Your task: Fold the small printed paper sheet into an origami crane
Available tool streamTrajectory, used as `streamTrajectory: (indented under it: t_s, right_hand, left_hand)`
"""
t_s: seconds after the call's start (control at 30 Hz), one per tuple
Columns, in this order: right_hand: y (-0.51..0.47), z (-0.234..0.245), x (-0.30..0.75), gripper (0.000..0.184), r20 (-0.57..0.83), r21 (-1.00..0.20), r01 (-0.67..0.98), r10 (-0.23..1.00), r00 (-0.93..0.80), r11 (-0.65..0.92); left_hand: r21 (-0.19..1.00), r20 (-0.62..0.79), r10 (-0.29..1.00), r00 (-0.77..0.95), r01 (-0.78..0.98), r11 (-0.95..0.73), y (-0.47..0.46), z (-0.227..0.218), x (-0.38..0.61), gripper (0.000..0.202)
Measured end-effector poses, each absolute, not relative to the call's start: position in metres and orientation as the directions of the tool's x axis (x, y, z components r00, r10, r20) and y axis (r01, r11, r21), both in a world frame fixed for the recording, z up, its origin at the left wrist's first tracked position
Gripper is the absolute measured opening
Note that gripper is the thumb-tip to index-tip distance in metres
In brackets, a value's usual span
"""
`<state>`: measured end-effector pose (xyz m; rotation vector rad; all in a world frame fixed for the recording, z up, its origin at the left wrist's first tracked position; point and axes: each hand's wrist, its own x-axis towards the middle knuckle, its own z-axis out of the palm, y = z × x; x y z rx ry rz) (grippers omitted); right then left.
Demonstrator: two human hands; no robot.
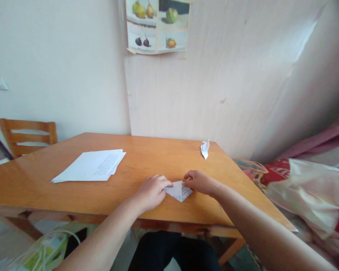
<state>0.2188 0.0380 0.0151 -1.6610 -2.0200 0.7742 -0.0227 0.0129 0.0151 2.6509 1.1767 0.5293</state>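
Observation:
A small folded sheet of printed paper [179, 194] lies on the wooden table [147, 158] near its front edge, one corner pointing towards me. My left hand [154, 191] rests at the paper's left end, its thumb and fingers closed on that edge. At the upper right of the paper, my right hand [199, 181] has its fingers curled, with the thumb and fingertips on the fold. What exactly lies between those fingertips is partly hidden.
A stack of printed sheets [87, 165] lies at the left of the table. A folded paper figure [205, 149] stands at the back right. A wooden chair [31, 131] is at the far left. Bags [307, 188] lie beyond the right edge. Fruit paintings [158, 26] hang on the wall.

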Motion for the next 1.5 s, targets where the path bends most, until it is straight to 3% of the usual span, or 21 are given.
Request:
streamTrajectory:
  t_s: [0.1,0.23,0.47,0.63,0.73,0.83,0.93,1.03,1.1,1.2,1.3,1.4,1.5]
  right_hand:
    - [0.027,0.012,0.218,0.013,-0.067,-0.702,0.706,0.977,-0.201,0.097]
    - [0.011,0.007,0.215,0.010,0.000,-0.756,0.646,0.986,-0.164,0.107]
    - [-0.018,0.001,0.205,0.001,0.145,-0.851,0.499,0.987,-0.075,0.163]
    - [-0.035,0.000,0.193,0.030,0.161,-0.922,0.351,0.986,-0.041,0.165]
    - [-0.045,0.000,0.186,0.025,0.170,-0.957,0.233,0.984,-0.045,0.176]
    - [-0.063,0.005,0.181,0.023,0.185,-0.979,0.080,0.982,-0.025,0.187]
    - [-0.090,0.013,0.174,0.028,0.214,-0.976,-0.035,0.976,0.029,0.215]
    - [-0.119,0.016,0.162,0.033,0.221,-0.939,-0.257,0.974,0.055,0.227]
    - [-0.137,0.013,0.155,0.032,0.217,-0.922,-0.320,0.976,0.036,0.217]
    - [-0.157,0.006,0.149,0.031,0.216,-0.925,-0.329,0.975,-0.046,0.189]
    - [-0.172,0.010,0.150,0.031,0.251,-0.935,-0.284,0.963,-0.100,0.214]
    - [-0.181,0.023,0.153,0.033,0.313,-0.941,-0.157,0.947,-0.075,0.298]
    - [-0.186,0.035,0.149,0.037,0.318,-0.948,-0.036,0.926,-0.203,0.318]
  left_hand:
    - [0.419,0.309,0.786,0.536,0.665,-0.618,0.008,0.007,-0.022,0.044]
    - [0.532,0.378,0.811,0.446,0.612,-0.585,-0.001,0.001,-0.022,0.047]
    - [0.566,0.422,0.783,0.457,0.542,-0.621,-0.017,-0.004,-0.029,0.045]
    - [0.551,0.465,0.751,0.469,0.510,-0.660,-0.025,-0.007,-0.037,0.045]
    - [0.580,0.495,0.761,0.420,0.492,-0.649,-0.030,-0.010,-0.039,0.046]
    - [0.680,0.545,0.810,0.216,0.452,-0.578,-0.043,-0.011,-0.040,0.053]
    - [0.908,0.406,0.911,-0.070,0.148,-0.393,-0.068,-0.007,-0.035,0.060]
    - [0.942,0.232,0.970,0.078,-0.266,-0.204,-0.100,0.005,-0.026,0.053]
    - [0.902,0.244,0.954,0.176,-0.403,-0.156,-0.120,0.013,-0.021,0.046]
    - [0.878,0.250,0.963,0.105,-0.443,-0.180,-0.142,0.024,-0.020,0.032]
    - [0.916,0.252,0.966,0.048,-0.333,-0.223,-0.158,0.028,-0.027,0.025]
    - [0.942,0.271,0.962,0.042,-0.219,-0.256,-0.173,0.031,-0.034,0.021]
    - [0.952,0.280,0.958,0.070,-0.150,-0.267,-0.188,0.035,-0.038,0.021]
